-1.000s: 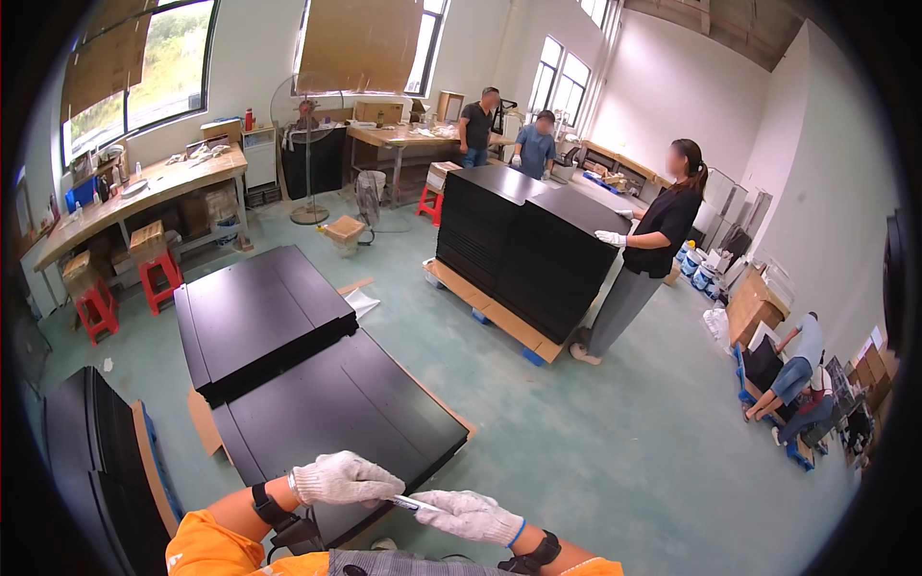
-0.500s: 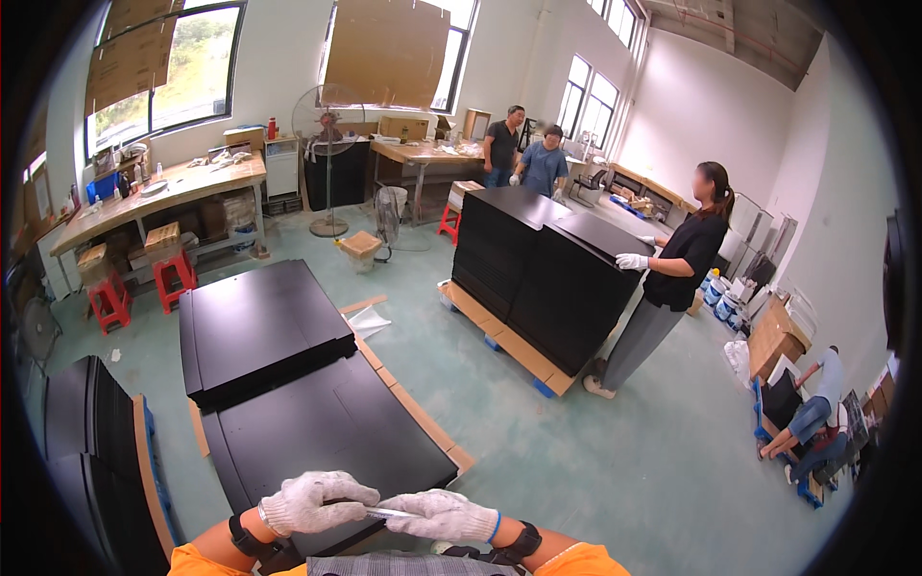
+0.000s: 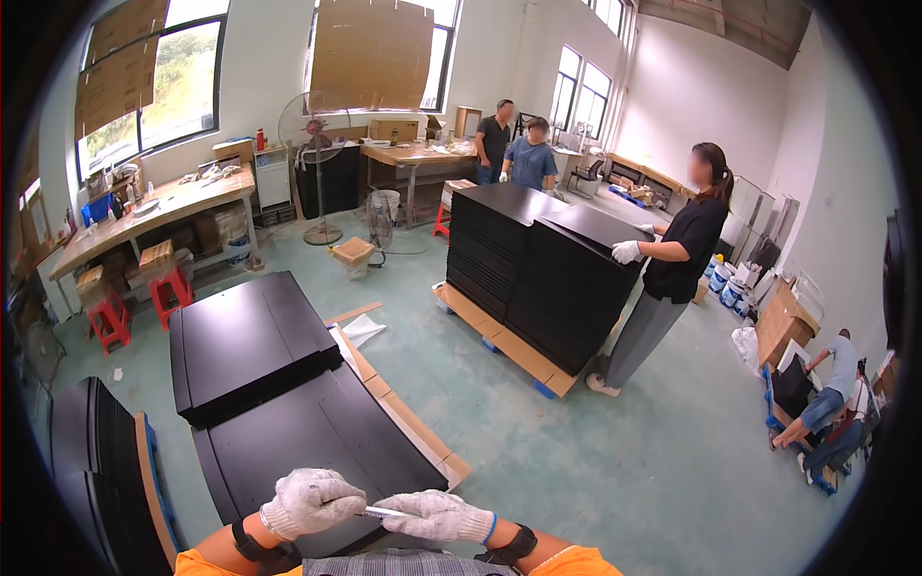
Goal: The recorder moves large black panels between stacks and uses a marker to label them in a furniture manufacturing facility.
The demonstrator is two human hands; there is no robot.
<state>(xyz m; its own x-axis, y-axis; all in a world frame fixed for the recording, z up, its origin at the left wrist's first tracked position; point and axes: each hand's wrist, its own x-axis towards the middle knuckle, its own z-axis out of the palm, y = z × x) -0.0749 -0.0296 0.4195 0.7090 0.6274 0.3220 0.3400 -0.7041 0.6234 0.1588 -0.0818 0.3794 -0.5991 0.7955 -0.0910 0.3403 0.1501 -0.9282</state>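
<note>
My left hand (image 3: 315, 502), in a whitish knit glove, is closed with its fingertips pinched at the left end of a slim white pen-like stick (image 3: 386, 512). Gripping the stick's other end is my gloved right hand (image 3: 437, 516), its fingers closed too. Small dark marks show along the stick; its ends are hidden in the gloves. Both hands are held over the near edge of a low stack of flat black panels (image 3: 317, 432). Behind it, a higher stack of black panels (image 3: 250, 336) adjoins the lower one.
Another black panel stack (image 3: 86, 451) stands on a pallet at left. Across the floor, a co-worker (image 3: 677, 250) in white gloves touches a tall panel stack (image 3: 538, 278) on a blue pallet. Two people stand behind it. A workbench (image 3: 163, 211) and a fan (image 3: 322, 144) line the wall.
My left hand has curled more tightly, its fingers drawn into a pinch at the stick. The right hand keeps its grip. The view has shifted slightly; the co-worker stays at the tall stack.
</note>
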